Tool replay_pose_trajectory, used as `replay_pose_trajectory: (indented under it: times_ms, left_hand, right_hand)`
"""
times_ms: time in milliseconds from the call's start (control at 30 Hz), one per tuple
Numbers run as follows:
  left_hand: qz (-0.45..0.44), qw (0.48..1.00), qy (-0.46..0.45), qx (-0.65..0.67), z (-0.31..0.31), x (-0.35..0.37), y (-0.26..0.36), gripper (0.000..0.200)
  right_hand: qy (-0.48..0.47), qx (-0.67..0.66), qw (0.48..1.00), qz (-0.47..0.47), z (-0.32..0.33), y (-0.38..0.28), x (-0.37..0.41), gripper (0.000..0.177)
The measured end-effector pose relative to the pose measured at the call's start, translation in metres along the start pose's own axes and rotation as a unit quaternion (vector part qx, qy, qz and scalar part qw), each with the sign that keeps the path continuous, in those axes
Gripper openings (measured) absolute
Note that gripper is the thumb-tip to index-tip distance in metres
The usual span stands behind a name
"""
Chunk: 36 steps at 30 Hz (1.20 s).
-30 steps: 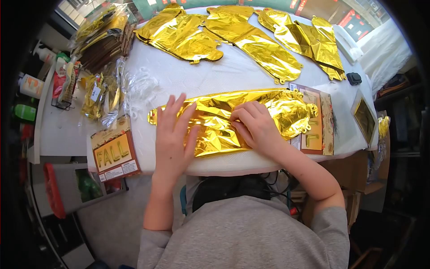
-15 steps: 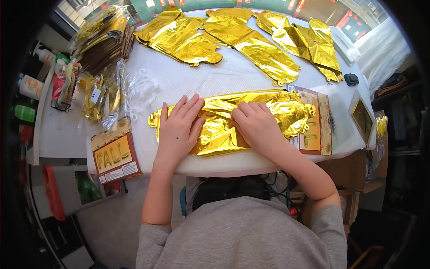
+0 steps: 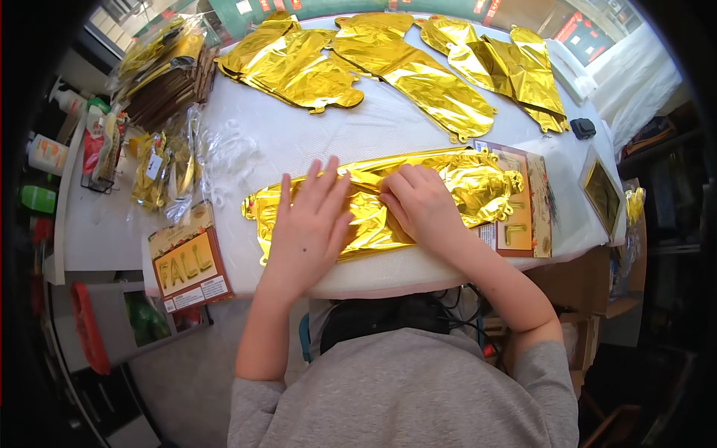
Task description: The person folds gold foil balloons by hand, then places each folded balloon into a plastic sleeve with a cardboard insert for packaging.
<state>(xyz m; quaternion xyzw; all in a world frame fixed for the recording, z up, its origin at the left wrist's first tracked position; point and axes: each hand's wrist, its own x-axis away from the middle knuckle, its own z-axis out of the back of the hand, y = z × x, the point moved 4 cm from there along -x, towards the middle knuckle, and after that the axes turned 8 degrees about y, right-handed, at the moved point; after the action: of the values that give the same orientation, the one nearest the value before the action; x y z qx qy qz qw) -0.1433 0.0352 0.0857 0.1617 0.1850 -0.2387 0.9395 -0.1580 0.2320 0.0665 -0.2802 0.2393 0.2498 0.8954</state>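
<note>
A crinkled gold foil balloon (image 3: 366, 225), folded into a long flat strip, lies across the front of the white-covered table. Over its left part my left hand (image 3: 310, 228) is laid flat, fingers stretched out and spread. Near the middle of the foil, my right hand (image 3: 420, 200) has its fingers bent in and pinched on the balloon; the fingertips are partly hidden. A printed card (image 3: 515, 235) lies partly under the balloon's right end. To the left of my left hand is another card reading "FALL" (image 3: 187, 261).
Gold foil balloons (image 3: 287, 67) lie along the back of the table. At the left are a stack of packaged cards (image 3: 168, 86), clear plastic bags (image 3: 224, 153) and a side shelf with bottles (image 3: 48, 154). A small black object (image 3: 582, 128) sits at the right.
My left hand has slid a little to the right over the foil, its fingers spread more. My right hand stays at nearly the same part of the balloon. The whole view has shifted slightly.
</note>
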Motion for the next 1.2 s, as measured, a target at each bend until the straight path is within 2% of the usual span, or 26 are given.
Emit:
replay_pose_trajectory:
  times_ms: [67,100,367,467,667,933,1033,1200]
  left_hand:
    - [-0.041,0.997,-0.067,0.018,-0.004,0.008,0.014,0.058]
    - [-0.032,0.996,-0.084,0.023,-0.007,0.013,0.016,0.062]
    - [-0.009,0.997,-0.077,0.008,-0.015,0.020,0.013,0.066]
    - [-0.004,0.996,-0.076,-0.046,-0.013,0.020,0.010,0.068]
    - [0.017,0.996,-0.079,-0.033,-0.020,0.023,0.007,0.070]
    - [0.031,0.994,-0.097,-0.035,-0.022,0.025,0.007,0.069]
    - [0.024,0.994,-0.098,-0.040,-0.022,0.025,0.007,0.070]
    - [0.013,0.994,-0.098,-0.040,-0.021,0.024,0.007,0.075]
  right_hand:
    - [0.001,-0.005,1.000,0.001,0.000,0.000,-0.001,0.015]
    - [0.005,-0.006,1.000,-0.003,0.000,0.001,-0.001,0.016]
    - [-0.016,-0.028,0.999,-0.032,0.011,0.006,-0.002,0.019]
    - [-0.036,-0.048,0.998,-0.031,0.015,0.006,-0.001,0.022]
    - [-0.037,0.052,0.997,-0.043,0.036,0.000,0.022,0.030]
    - [0.013,0.138,0.979,-0.150,0.074,0.013,0.066,0.027]
    - [0.063,0.146,0.975,-0.154,0.085,0.022,0.079,0.025]
    - [0.068,0.143,0.972,-0.171,0.088,0.021,0.082,0.022]
